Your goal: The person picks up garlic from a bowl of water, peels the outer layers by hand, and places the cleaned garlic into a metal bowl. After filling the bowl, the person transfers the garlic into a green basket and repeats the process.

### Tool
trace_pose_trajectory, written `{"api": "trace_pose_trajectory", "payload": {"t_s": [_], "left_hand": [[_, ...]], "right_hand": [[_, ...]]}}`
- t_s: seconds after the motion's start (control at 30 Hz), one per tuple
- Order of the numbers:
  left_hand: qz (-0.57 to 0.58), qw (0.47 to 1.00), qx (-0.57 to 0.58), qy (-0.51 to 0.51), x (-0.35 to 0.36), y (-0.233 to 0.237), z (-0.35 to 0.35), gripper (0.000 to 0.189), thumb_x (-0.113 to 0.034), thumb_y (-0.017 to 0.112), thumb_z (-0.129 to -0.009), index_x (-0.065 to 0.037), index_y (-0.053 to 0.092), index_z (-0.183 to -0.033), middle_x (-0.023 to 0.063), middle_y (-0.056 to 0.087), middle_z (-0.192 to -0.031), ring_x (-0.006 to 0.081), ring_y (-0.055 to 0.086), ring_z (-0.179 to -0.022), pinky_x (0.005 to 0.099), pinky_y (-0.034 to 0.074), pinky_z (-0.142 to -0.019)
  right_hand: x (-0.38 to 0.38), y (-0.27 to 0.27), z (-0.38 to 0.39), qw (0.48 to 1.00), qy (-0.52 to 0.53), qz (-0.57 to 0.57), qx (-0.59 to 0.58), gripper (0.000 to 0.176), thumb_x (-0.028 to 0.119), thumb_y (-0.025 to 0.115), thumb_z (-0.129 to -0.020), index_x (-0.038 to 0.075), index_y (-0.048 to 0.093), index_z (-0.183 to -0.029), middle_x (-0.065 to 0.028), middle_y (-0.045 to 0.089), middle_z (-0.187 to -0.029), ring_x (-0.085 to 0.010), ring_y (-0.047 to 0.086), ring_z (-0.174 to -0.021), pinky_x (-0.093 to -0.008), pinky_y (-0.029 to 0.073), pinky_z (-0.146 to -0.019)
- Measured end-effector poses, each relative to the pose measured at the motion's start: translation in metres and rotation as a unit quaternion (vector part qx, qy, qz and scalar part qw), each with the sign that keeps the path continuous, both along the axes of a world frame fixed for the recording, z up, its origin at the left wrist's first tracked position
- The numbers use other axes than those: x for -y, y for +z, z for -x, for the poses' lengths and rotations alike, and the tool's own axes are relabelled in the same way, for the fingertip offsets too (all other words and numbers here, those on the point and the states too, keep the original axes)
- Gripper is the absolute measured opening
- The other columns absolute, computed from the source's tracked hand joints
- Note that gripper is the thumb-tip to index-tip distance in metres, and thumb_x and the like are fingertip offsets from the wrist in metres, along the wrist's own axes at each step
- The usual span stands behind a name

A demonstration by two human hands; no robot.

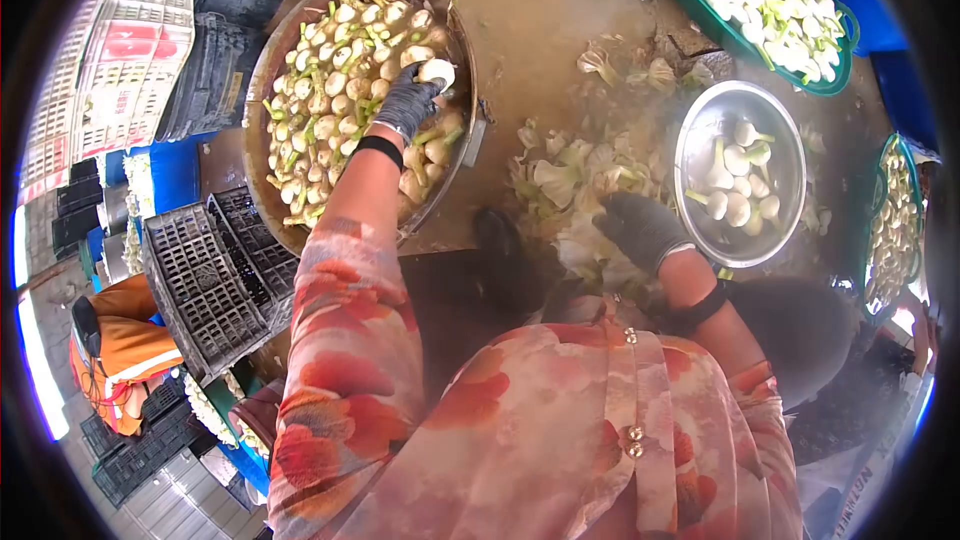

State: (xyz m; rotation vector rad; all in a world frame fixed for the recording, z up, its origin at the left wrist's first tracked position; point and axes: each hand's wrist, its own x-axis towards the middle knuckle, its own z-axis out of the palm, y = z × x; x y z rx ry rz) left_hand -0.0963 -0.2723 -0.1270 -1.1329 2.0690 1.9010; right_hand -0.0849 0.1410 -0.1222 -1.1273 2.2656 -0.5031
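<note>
My left hand point(408, 103), in a dark glove with a black band at the wrist, grips a white garlic bulb point(437, 72) at the right side of a big round tub. The tub point(462, 35) is full of garlic bulbs point(340, 105) with short green and yellowish stems. My right hand point(643, 230), also dark-gloved, hovers low over a heap of pale peelings point(570, 175). Its fingers look curled, and whatever they hold is hidden. Just right of it stands a shiny metal bowl point(690, 125) with several clean white bulbs inside.
Black crates point(205, 275) stand left of the tub, with stacked white crates point(140, 50) behind. Green baskets of bulbs sit at the upper right point(845, 50) and far right point(873, 280). A person in orange point(135, 340) is at the left. The brown ground looks wet.
</note>
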Motion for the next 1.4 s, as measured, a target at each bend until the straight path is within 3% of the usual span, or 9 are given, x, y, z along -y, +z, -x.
{"api": "trace_pose_trajectory", "payload": {"t_s": [0.07,0.17,0.27,0.67,0.97,1.13,1.27,1.3,1.4], "left_hand": [[-0.041,0.997,-0.061,-0.014,-0.012,0.019,-0.006,0.046,-0.008,0.066,-0.088,-0.007,0.050,-0.131,0.0067,0.064,-0.109,0.0168,0.066,-0.093,0.0278,0.056,-0.067],[-0.070,0.991,-0.108,-0.031,-0.072,0.072,-0.017,0.042,-0.004,0.064,-0.089,-0.003,0.052,-0.129,0.0091,0.063,-0.112,0.0160,0.065,-0.097,0.0238,0.057,-0.071],[-0.143,0.975,-0.167,-0.015,-0.146,0.104,-0.038,0.044,-0.002,0.064,-0.088,-0.002,0.052,-0.130,0.0090,0.063,-0.114,0.0170,0.064,-0.101,0.0253,0.056,-0.078],[-0.049,0.965,-0.253,-0.052,-0.269,0.108,-0.088,0.044,0.001,0.067,-0.084,0.000,0.055,-0.125,0.0088,0.061,-0.120,0.0165,0.059,-0.108,0.0292,0.049,-0.095],[-0.260,0.925,-0.269,-0.066,-0.275,0.133,-0.098,0.049,-0.004,0.062,-0.090,0.001,0.045,-0.135,0.0125,0.056,-0.125,0.0192,0.058,-0.112,0.0325,0.051,-0.094],[-0.317,0.899,-0.288,-0.097,-0.267,0.123,-0.101,0.053,-0.006,0.058,-0.092,0.000,0.038,-0.141,0.0154,0.054,-0.126,0.0234,0.057,-0.115,0.0352,0.052,-0.094],[-0.482,0.836,-0.259,-0.037,-0.262,0.126,-0.098,0.054,-0.009,0.059,-0.092,-0.001,0.038,-0.141,0.0145,0.055,-0.122,0.0222,0.057,-0.112,0.0331,0.053,-0.091],[-0.506,0.825,-0.251,-0.023,-0.261,0.128,-0.097,0.055,-0.011,0.060,-0.092,-0.001,0.038,-0.141,0.0140,0.056,-0.121,0.0215,0.058,-0.112,0.0324,0.053,-0.090],[-0.305,0.913,-0.251,-0.100,-0.256,0.106,-0.095,0.062,-0.017,0.063,-0.089,0.001,0.038,-0.143,0.0126,0.056,-0.125,0.0232,0.056,-0.113,0.0350,0.048,-0.094]], "right_hand": [[0.007,0.040,0.013,0.991,-0.002,0.089,-0.096,0.028,0.025,0.055,-0.094,0.005,0.066,-0.110,-0.0179,0.065,-0.111,-0.0300,0.064,-0.102,-0.0391,0.052,-0.084],[0.023,0.092,0.018,0.940,-0.271,0.183,0.098,0.024,0.024,0.063,-0.090,0.006,0.067,-0.104,-0.0180,0.067,-0.099,-0.0309,0.066,-0.091,-0.0386,0.053,-0.078],[0.022,0.099,0.016,0.909,-0.282,0.304,-0.031,0.019,0.021,0.068,-0.086,0.006,0.068,-0.099,-0.0157,0.068,-0.088,-0.0317,0.066,-0.082,-0.0378,0.053,-0.073],[0.002,0.118,-0.008,0.910,-0.298,0.234,-0.169,0.014,0.023,0.067,-0.083,0.008,0.067,-0.083,-0.0131,0.067,-0.080,-0.0321,0.065,-0.075,-0.0416,0.053,-0.070],[-0.013,0.112,0.001,0.864,-0.419,0.248,0.129,0.028,0.027,0.061,-0.088,0.000,0.067,-0.094,-0.0212,0.069,-0.082,-0.0343,0.068,-0.080,-0.0385,0.053,-0.075],[-0.039,0.034,0.032,0.941,-0.310,0.132,-0.033,0.031,0.029,0.059,-0.090,0.001,0.068,-0.100,-0.0225,0.069,-0.088,-0.0361,0.067,-0.085,-0.0412,0.051,-0.082],[-0.040,0.072,0.025,0.884,-0.437,0.166,-0.013,0.030,0.029,0.061,-0.091,0.005,0.068,-0.106,-0.0191,0.069,-0.097,-0.0354,0.065,-0.093,-0.0420,0.049,-0.090],[-0.037,0.099,0.020,0.898,-0.375,0.222,-0.064,0.029,0.029,0.061,-0.090,0.005,0.069,-0.106,-0.0182,0.070,-0.098,-0.0348,0.065,-0.094,-0.0416,0.049,-0.091],[-0.029,0.124,0.010,0.912,-0.198,0.304,-0.194,0.027,0.027,0.062,-0.088,0.008,0.070,-0.105,-0.0156,0.070,-0.098,-0.0326,0.064,-0.096,-0.0402,0.047,-0.092]]}}
